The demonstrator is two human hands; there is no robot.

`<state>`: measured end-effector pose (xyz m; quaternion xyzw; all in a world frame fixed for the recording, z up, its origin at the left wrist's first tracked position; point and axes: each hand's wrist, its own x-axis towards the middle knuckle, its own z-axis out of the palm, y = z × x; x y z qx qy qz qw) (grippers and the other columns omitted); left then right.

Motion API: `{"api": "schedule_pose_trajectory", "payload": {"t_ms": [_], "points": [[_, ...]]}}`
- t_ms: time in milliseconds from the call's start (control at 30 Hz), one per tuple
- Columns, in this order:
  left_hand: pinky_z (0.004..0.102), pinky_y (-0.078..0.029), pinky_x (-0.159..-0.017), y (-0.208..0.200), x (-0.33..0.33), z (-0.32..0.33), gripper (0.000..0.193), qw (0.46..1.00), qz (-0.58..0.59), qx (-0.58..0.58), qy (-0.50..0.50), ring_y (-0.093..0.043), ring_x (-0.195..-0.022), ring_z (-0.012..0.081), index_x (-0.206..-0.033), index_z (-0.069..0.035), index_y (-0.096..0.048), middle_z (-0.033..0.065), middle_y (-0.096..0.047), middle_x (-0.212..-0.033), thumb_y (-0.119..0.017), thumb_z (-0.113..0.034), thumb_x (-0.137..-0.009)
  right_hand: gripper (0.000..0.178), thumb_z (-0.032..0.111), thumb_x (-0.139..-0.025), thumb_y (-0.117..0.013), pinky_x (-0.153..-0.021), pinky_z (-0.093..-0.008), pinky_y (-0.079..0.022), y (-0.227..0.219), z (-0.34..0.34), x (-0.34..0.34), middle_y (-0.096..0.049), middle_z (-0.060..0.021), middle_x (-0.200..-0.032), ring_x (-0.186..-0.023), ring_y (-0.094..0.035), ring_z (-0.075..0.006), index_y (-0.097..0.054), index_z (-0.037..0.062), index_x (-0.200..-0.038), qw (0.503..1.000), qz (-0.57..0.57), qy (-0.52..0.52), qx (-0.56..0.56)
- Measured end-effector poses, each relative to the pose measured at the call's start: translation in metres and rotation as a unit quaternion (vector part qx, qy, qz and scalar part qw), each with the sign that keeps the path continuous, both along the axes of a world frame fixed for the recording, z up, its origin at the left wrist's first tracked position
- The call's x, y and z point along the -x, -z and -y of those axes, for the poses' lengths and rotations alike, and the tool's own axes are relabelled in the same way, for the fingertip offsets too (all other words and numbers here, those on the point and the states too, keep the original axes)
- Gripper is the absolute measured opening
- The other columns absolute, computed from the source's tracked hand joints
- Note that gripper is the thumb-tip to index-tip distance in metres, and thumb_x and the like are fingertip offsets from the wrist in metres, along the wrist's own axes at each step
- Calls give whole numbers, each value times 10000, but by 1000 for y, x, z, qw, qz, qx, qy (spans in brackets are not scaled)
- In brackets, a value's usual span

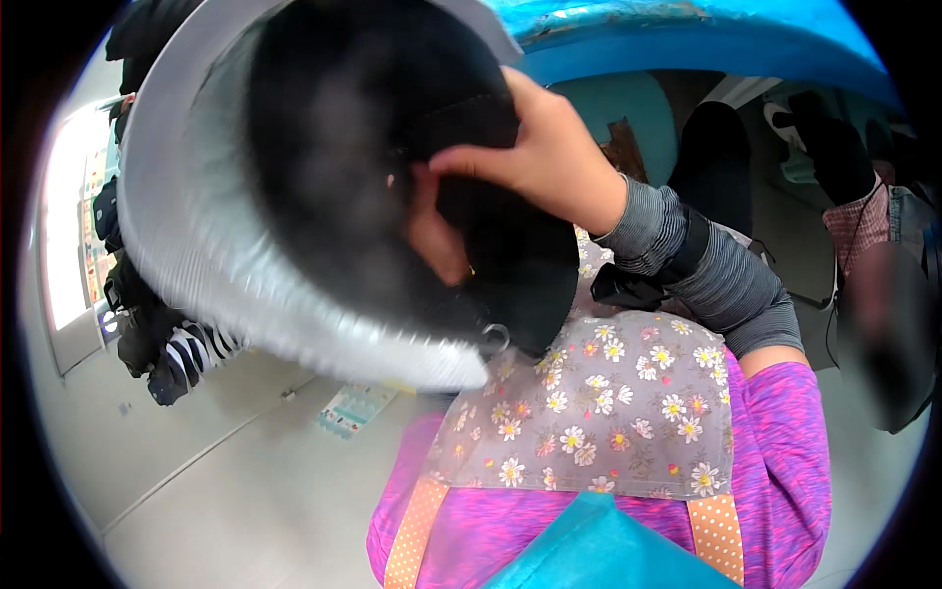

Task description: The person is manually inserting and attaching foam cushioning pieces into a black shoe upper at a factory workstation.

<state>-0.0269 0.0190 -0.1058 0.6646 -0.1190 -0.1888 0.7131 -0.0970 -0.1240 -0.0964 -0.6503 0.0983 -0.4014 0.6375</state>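
Observation:
A large round white ribbed tub (196, 245) is tilted up close in front of me, and dark black cloth (343, 147) fills its inside. My right hand (540, 157), on an arm in a grey striped sleeve, reaches in from the right and grips a fold of the black cloth. My left hand (432, 236) is partly buried in the same cloth just below, its fingers closed on it. A small metal ring (496, 339) hangs at the cloth's lower edge. My pink top and a flowered apron (608, 402) fill the lower middle.
A heap of dark clothes with a black-and-white striped piece (191, 353) lies at the left on the pale floor. A printed sheet (353, 407) lies on the floor. A blue surface (687, 39) spans the top. A dark bag (888, 334) hangs right; a teal object (589, 550) sits below.

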Motion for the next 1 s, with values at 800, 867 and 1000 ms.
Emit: {"api": "schedule_pose_trajectory", "payload": {"t_ms": [800, 867, 1000], "points": [[374, -419, -1071, -26, 15, -40, 493, 908, 320, -210, 172, -563, -1232, 315, -1347, 21, -530, 185, -588, -1338, -652, -83, -880, 353, 157, -789, -782, -900, -405, -486, 50, 18, 54, -633, -108, -1096, -1018, -607, -285, -642, 67, -1101, 970, -23, -229, 81], [366, -419, -1069, -30, 11, -36, 497, 873, 381, -225, 205, -568, -1227, 318, -1332, 30, -542, 193, -594, -1327, -678, -32, -858, 352, 156, -790, -782, -897, -403, -488, 54, 17, 56, -636, -108, -1093, -1015, -608, -281, -643, 65, -1101, 967, -32, -247, 61], [348, -452, -1009, -38, 10, -32, 496, 861, 397, -195, 252, -611, -1134, 262, -1265, 19, -588, 151, -645, -1251, -754, -30, -801, 352, 156, -792, -784, -893, -398, -490, 53, 19, 59, -641, -107, -1087, -1008, -612, -275, -645, 62, -1101, 959, -50, -276, 50]]}}
